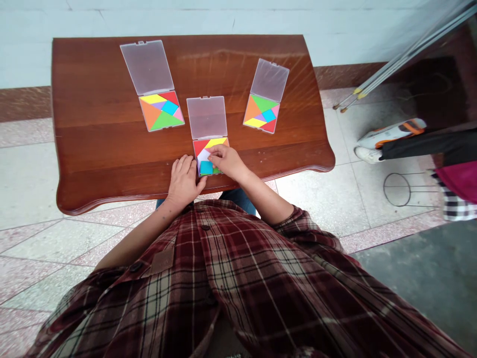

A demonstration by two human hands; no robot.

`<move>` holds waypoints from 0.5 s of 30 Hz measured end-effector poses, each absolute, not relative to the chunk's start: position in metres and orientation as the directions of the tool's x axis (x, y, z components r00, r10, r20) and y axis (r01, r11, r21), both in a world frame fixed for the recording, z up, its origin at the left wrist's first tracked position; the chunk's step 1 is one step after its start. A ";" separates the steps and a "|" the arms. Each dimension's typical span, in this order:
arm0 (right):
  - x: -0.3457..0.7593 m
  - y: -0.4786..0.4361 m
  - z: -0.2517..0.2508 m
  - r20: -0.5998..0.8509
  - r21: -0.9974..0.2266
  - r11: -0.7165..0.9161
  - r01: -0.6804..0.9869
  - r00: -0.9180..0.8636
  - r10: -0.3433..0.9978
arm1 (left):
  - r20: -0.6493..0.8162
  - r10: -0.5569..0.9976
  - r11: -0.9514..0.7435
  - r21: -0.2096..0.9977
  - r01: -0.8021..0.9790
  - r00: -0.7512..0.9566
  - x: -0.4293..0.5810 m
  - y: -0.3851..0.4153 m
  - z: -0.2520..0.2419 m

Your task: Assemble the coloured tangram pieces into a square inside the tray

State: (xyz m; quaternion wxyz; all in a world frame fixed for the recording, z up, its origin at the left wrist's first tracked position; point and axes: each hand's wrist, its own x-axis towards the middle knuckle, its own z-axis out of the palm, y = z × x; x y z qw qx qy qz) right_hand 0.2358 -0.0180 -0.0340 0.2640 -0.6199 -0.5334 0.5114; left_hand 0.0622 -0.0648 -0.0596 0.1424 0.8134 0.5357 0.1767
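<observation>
A tangram box with its clear lid [207,117] folded back lies near the table's front edge. Red [200,146], yellow [216,142] and blue [206,168] pieces show in its tray, with parts of orange, green and purple ones. A pale patch [203,155] of the tray shows between them. Over the tray's right side is my right hand [230,162], thumb and fingers pinched together; anything between the fingertips is too small or hidden to name. My left hand [182,178] rests flat on the wood, fingers stretched out, against the tray's left edge.
Two more open tangram boxes, one at the back left [160,110] and one at the right [262,114], hold coloured pieces on the brown table [93,114]. Crutches [372,82] lean at the right. A person's leg [413,146] and a wire stand [397,189] are on that side.
</observation>
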 end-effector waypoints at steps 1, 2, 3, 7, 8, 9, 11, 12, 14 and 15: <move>0.237 -0.018 -0.035 -0.305 -0.868 -0.234 0.438 -0.099 0.947 | 0.133 0.922 -0.383 0.427 0.819 0.363 0.062 -0.065 -0.059; 0.238 -0.019 -0.035 -0.258 -0.852 -0.171 0.496 -0.113 0.959 | 0.131 0.923 -0.382 0.430 0.818 0.362 0.062 -0.065 -0.059; 0.240 -0.021 -0.034 -0.219 -0.823 -0.106 0.558 -0.140 0.966 | 0.130 0.924 -0.380 0.431 0.818 0.361 0.062 -0.065 -0.059; 0.239 -0.031 -0.020 -0.230 -0.632 0.107 0.768 -0.318 0.920 | 0.131 0.926 -0.376 0.424 0.824 0.355 0.063 -0.064 -0.059; 0.238 -0.033 -0.016 -0.255 -0.584 0.146 0.798 -0.351 0.901 | 0.131 0.926 -0.375 0.426 0.824 0.353 0.063 -0.064 -0.059; 0.236 -0.034 -0.013 -0.279 -0.543 0.173 0.821 -0.371 0.886 | 0.131 0.926 -0.374 0.430 0.822 0.353 0.063 -0.064 -0.059; 0.233 -0.035 -0.010 -0.308 -0.493 0.202 0.846 -0.387 0.869 | 0.129 0.926 -0.375 0.438 0.817 0.355 0.063 -0.065 -0.059; 0.233 -0.035 -0.010 -0.313 -0.483 0.205 0.851 -0.387 0.867 | 0.128 0.925 -0.376 0.441 0.815 0.358 0.063 -0.065 -0.058; 0.233 -0.033 -0.011 -0.311 -0.487 0.199 0.850 -0.382 0.871 | 0.126 0.924 -0.379 0.442 0.813 0.362 0.062 -0.065 -0.058; 0.233 -0.031 -0.012 -0.305 -0.498 0.191 0.846 -0.378 0.874 | 0.127 0.924 -0.379 0.441 0.813 0.362 0.061 -0.065 -0.058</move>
